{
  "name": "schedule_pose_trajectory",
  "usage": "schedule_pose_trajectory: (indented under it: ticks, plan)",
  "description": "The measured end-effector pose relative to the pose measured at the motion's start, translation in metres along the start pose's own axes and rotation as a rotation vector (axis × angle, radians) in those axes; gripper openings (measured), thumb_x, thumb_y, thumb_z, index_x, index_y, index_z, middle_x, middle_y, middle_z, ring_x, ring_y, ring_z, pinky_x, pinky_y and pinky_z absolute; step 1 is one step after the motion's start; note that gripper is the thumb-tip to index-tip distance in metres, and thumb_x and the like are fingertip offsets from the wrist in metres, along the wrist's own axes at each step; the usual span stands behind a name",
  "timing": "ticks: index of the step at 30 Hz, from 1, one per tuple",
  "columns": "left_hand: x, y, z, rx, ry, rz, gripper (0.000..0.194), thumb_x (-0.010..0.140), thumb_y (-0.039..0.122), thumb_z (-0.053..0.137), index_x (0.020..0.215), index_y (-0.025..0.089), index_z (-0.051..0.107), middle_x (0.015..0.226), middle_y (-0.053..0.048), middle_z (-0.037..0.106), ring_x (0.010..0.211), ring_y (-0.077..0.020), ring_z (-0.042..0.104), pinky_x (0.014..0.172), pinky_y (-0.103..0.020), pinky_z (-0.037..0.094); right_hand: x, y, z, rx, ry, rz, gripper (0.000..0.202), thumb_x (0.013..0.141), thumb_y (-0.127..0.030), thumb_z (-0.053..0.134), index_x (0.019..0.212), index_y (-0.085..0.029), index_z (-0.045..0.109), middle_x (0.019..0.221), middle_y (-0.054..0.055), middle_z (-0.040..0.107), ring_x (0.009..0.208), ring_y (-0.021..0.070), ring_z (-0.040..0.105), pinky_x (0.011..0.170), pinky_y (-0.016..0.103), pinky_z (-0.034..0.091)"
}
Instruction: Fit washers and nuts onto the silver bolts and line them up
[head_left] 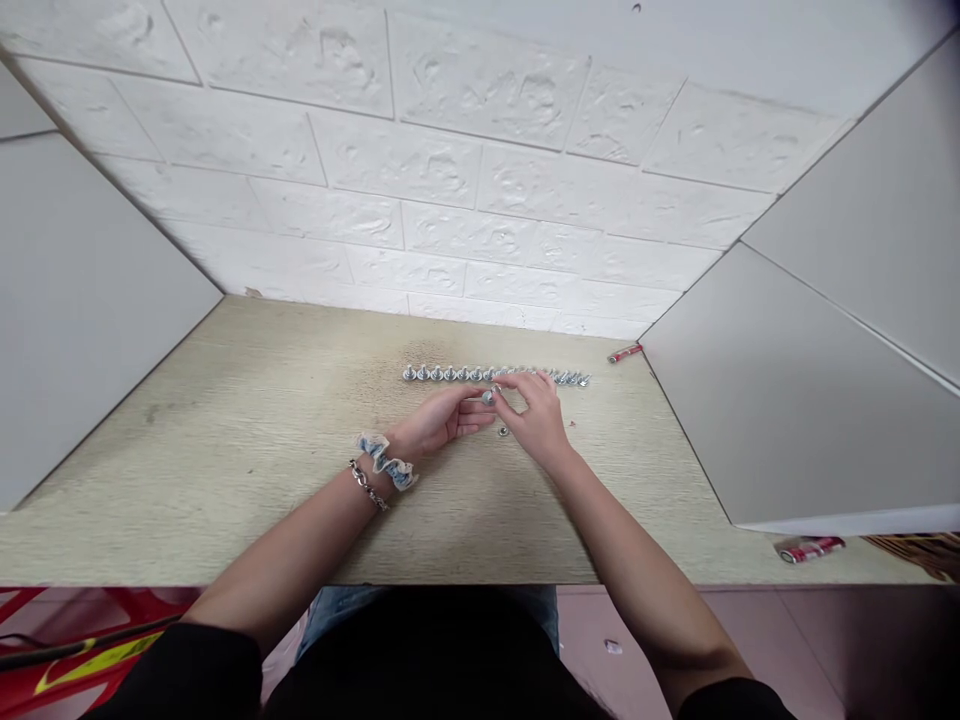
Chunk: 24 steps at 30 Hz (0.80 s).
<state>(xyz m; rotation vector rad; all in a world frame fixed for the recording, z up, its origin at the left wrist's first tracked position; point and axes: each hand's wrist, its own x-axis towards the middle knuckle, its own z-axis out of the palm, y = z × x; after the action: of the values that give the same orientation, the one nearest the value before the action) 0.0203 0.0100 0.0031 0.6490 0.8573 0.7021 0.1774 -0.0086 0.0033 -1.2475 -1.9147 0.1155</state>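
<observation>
My left hand (442, 418) and my right hand (538, 415) meet over the middle of the table. Between their fingertips is a small silvery metal bolt (488, 397). The left thumb and forefinger close on it while the other left fingers stretch out below. From the other side, my right thumb and forefinger pinch at it; the fingers partly cover the piece. Just behind the hands runs a row of similar bolts (450, 374), several standing upright at its left, with the right part looking tilted. A small round metal nut or washer (503, 432) lies below the hands.
A red battery (625, 354) lies by the right panel (825, 390), and another red battery (812, 550) near the front right edge. A white brick-patterned wall (442, 210) bounds the wooden table (300, 400) at the back. A grey panel (97, 320) stands at left.
</observation>
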Motion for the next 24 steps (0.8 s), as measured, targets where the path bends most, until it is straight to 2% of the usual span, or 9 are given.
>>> schedule_pose_trajectory:
  ticks: [7,14,20,24]
  plan:
    - [-0.0021,0.0021,0.0018,-0.007,-0.024,0.014,0.016,0.084,0.021,0.049,0.091,0.014,0.062,0.073,-0.006,0.067,0.067,-0.0112,0.064,0.054,-0.016,0.046,-0.0009,-0.0011,-0.0003,-0.016,-0.132,0.023,0.018,0.08,-0.028,0.053,0.096,-0.025,0.06,0.096,0.002,0.067,0.097,0.0197,0.058,0.101,0.045,0.02]
    - [-0.0011,0.001,0.0006,0.021,-0.018,0.006,0.017,0.083,0.023,0.051,0.093,0.014,0.063,0.076,-0.007,0.068,0.07,-0.0122,0.065,0.055,-0.016,0.048,-0.0011,0.0019,0.002,-0.036,-0.228,0.079,0.018,0.082,-0.026,0.051,0.097,-0.026,0.06,0.095,0.002,0.067,0.097,0.02,0.058,0.102,0.05,0.018]
    - [0.0008,-0.0018,-0.0015,0.045,-0.035,-0.002,0.018,0.084,0.024,0.049,0.091,0.015,0.063,0.079,-0.008,0.068,0.074,-0.0129,0.066,0.057,-0.016,0.048,-0.0013,0.0032,0.0025,-0.029,-0.219,0.077,0.018,0.082,-0.026,0.05,0.098,-0.026,0.059,0.094,0.001,0.068,0.098,0.0198,0.058,0.102,0.05,0.017]
    - [0.0001,-0.0003,-0.001,0.04,-0.03,0.003,0.018,0.084,0.024,0.048,0.091,0.015,0.062,0.08,-0.007,0.069,0.074,-0.0131,0.066,0.057,-0.017,0.048,-0.0007,0.0011,0.0,-0.03,-0.152,0.04,0.013,0.081,-0.026,0.051,0.092,-0.025,0.059,0.093,0.0,0.067,0.093,0.0184,0.06,0.103,0.048,0.017]
